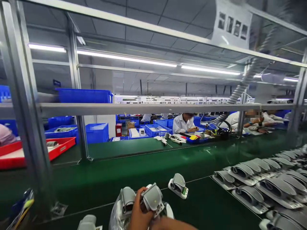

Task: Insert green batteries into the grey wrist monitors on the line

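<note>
My left hand [140,212] is closed on a grey wrist cuff [153,196] with a white plastic base, thumb and fingers around its side. At the bottom edge my right hand [171,223] is blurred, close below that cuff's base; its fingers cannot be made out. Just left of the held cuff, a second grey cuff [128,198] sits in a clear plastic bag [114,217]. Another cuff unit [178,185], with a bit of green circuit board showing, stands alone on the green bench, to the right. Part of a further cuff [87,222] shows at the lower left.
Rows of similar grey cuffs [249,195] cover the right of the green bench [196,207]. Metal shelf posts [31,95] and a crossbar [144,109] stand ahead. A red tray [63,147] and blue bins [97,132] lie beyond. Co-workers [183,123] sit farther back.
</note>
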